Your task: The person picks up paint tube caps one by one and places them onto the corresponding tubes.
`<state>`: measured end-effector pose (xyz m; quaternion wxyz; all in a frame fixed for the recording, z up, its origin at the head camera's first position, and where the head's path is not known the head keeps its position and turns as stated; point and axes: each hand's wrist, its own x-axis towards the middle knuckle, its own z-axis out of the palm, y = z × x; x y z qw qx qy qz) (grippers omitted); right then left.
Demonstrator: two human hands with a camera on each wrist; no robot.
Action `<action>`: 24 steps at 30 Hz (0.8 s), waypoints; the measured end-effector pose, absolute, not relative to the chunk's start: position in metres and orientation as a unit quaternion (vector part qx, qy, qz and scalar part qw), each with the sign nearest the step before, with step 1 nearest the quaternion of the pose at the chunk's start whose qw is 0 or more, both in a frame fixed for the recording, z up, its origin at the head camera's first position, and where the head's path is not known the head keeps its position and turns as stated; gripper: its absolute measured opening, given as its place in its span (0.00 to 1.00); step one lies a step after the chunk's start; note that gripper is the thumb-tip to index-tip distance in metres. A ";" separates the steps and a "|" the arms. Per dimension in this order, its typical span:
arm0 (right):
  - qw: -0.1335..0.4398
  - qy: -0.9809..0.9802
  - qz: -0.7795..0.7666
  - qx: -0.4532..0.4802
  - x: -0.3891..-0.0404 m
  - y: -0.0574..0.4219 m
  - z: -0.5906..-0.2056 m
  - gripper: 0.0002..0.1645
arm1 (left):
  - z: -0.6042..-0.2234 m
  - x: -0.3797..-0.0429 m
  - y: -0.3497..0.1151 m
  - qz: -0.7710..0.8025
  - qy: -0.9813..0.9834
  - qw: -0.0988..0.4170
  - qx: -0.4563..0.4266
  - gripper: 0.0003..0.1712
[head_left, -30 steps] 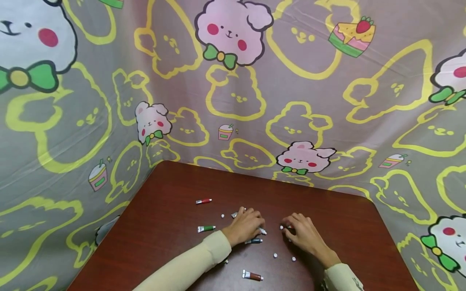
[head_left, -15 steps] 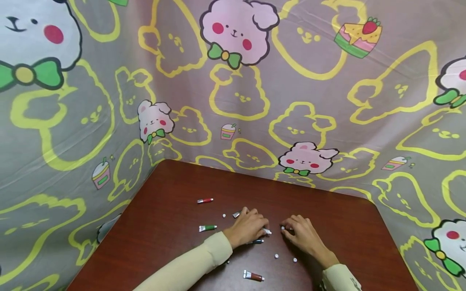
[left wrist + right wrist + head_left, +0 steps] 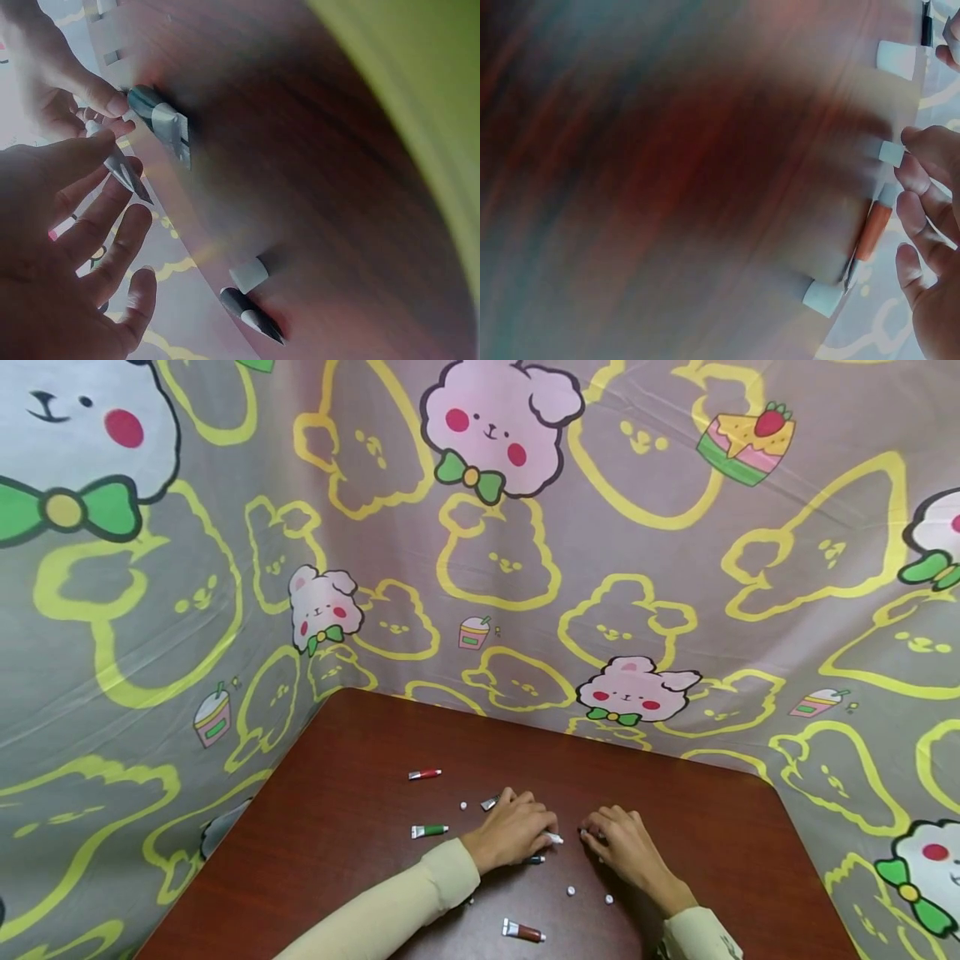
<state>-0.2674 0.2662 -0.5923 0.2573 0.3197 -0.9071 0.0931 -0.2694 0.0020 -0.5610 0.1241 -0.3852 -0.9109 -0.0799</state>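
Observation:
In the head view my left hand point(image 3: 512, 831) pinches a small white-and-silver paint tube point(image 3: 129, 178) between thumb and fingers, its nozzle pointing toward my right hand. My right hand point(image 3: 626, 852) is opposite, across a short gap, with a small white cap point(image 3: 892, 154) between thumb and forefinger tips. A dark blue tube point(image 3: 534, 860) lies just below my left hand, partly covered by it. Beyond that hand's knuckles, a silver tube end point(image 3: 490, 803) sticks out. The right wrist view shows an orange-brown tube point(image 3: 874, 232) close to my right fingers.
On the brown table point(image 3: 360, 877) lie a red tube point(image 3: 425, 774), a green tube point(image 3: 430, 832) and a brown tube point(image 3: 523, 931). Loose white caps include one point(image 3: 572, 891) and another point(image 3: 609, 900) near my right wrist. A patterned curtain point(image 3: 510, 543) hangs around the table.
My left hand has shifted slightly right with the white tube. The white cap at my right fingertips, plain to see earlier in the head view, is now mostly hidden by the fingers.

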 end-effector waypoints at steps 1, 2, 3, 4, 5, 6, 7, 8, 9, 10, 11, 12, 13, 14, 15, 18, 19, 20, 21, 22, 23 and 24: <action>0.256 -0.907 0.095 0.320 -0.267 0.266 -0.592 0.08 | -0.561 -0.270 0.002 -0.081 -0.911 0.123 -0.384 0.04; 0.255 -0.907 0.099 0.321 -0.267 0.266 -0.592 0.07 | -0.561 -0.270 0.002 -0.082 -0.912 0.121 -0.383 0.04; 0.253 -0.907 0.104 0.321 -0.267 0.267 -0.592 0.06 | -0.561 -0.270 0.002 -0.084 -0.913 0.118 -0.381 0.05; 0.250 -0.907 0.109 0.321 -0.266 0.267 -0.592 0.06 | -0.561 -0.270 0.002 -0.086 -0.914 0.114 -0.380 0.05; 0.248 -0.907 0.113 0.320 -0.265 0.267 -0.591 0.06 | -0.560 -0.270 0.002 -0.089 -0.915 0.110 -0.378 0.05; 0.249 -0.907 0.116 0.319 -0.265 0.266 -0.591 0.06 | -0.560 -0.271 0.002 -0.093 -0.916 0.106 -0.376 0.05; 0.249 -0.907 0.119 0.318 -0.264 0.266 -0.590 0.06 | -0.560 -0.271 0.002 -0.096 -0.917 0.101 -0.375 0.05; 0.248 -0.907 0.122 0.317 -0.263 0.266 -0.590 0.06 | -0.560 -0.271 0.002 -0.100 -0.917 0.098 -0.373 0.04; 0.247 -0.908 0.123 0.316 -0.262 0.266 -0.589 0.06 | -0.559 -0.271 0.002 -0.103 -0.917 0.095 -0.373 0.04; 0.246 -0.909 0.124 0.313 -0.261 0.266 -0.588 0.05 | -0.559 -0.271 0.002 -0.105 -0.917 0.093 -0.373 0.04; 0.245 -0.909 0.126 0.312 -0.260 0.266 -0.587 0.06 | -0.559 -0.271 0.002 -0.107 -0.917 0.092 -0.372 0.04; 0.242 -0.910 0.129 0.309 -0.259 0.266 -0.586 0.06 | -0.558 -0.271 0.002 -0.107 -0.917 0.092 -0.372 0.04; 0.238 -0.911 0.134 0.308 -0.257 0.266 -0.586 0.06 | -0.558 -0.270 0.002 -0.107 -0.918 0.092 -0.372 0.04; 0.233 -0.913 0.139 0.305 -0.256 0.266 -0.585 0.06 | -0.557 -0.270 0.002 -0.108 -0.918 0.091 -0.371 0.04; 0.229 -0.914 0.144 0.302 -0.255 0.266 -0.584 0.06 | -0.556 -0.269 0.002 -0.109 -0.917 0.091 -0.372 0.04; 0.218 -0.918 0.154 0.293 -0.250 0.265 -0.581 0.06 | -0.554 -0.267 0.002 -0.110 -0.916 0.092 -0.374 0.04; 0.217 -0.919 0.157 0.290 -0.249 0.265 -0.580 0.06 | -0.553 -0.266 0.002 -0.111 -0.916 0.092 -0.376 0.04; 0.218 -0.919 0.160 0.286 -0.248 0.265 -0.579 0.06 | -0.553 -0.265 0.003 -0.111 -0.915 0.092 -0.377 0.04; 0.219 -0.920 0.161 0.283 -0.247 0.264 -0.578 0.07 | -0.552 -0.264 0.003 -0.111 -0.914 0.094 -0.379 0.04; 0.223 -0.920 0.162 0.279 -0.246 0.264 -0.577 0.07 | -0.552 -0.264 0.003 -0.111 -0.913 0.096 -0.380 0.04; 0.229 -0.919 0.164 0.275 -0.245 0.263 -0.577 0.09 | -0.552 -0.263 0.003 -0.111 -0.913 0.098 -0.381 0.04; 0.233 -0.919 0.165 0.272 -0.244 0.263 -0.576 0.10 | -0.551 -0.263 0.004 -0.111 -0.912 0.100 -0.383 0.04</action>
